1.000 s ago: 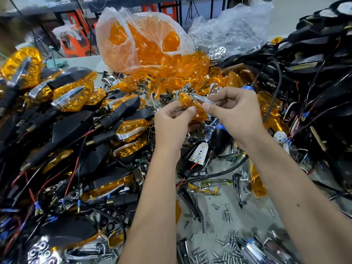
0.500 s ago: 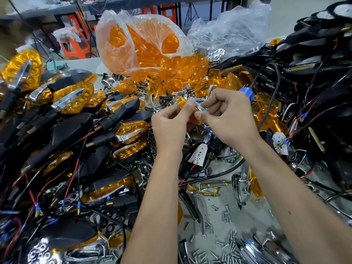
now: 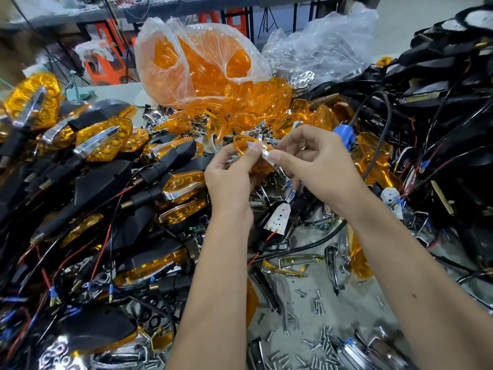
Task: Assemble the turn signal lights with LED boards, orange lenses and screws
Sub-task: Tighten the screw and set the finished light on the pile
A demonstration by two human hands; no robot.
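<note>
Above the parts pile, my left hand [image 3: 230, 177] and my right hand [image 3: 320, 166] together pinch an orange lens [image 3: 244, 144] with a chrome trim strip [image 3: 262, 153] lying across it. My left thumb and forefinger hold the lens's left end; my right thumb presses on the chrome strip. Below the hands lies a black housing with a white LED board [image 3: 278, 217] and red wire. Loose screws [image 3: 320, 340] are scattered on the steel table near the front.
Finished black-and-orange turn signals [image 3: 106, 145] pile up at left. A plastic bag of orange lenses [image 3: 202, 68] stands behind, a clear bag of chrome parts [image 3: 314, 52] beside it. Black housings with wires [image 3: 440, 108] heap at right. A blue-handled tool [image 3: 344, 134] pokes up behind my right hand.
Both hands have drawn slightly toward me and downward with the lens. My right thumb has slid onto the chrome strip, pressing it against the lens.
</note>
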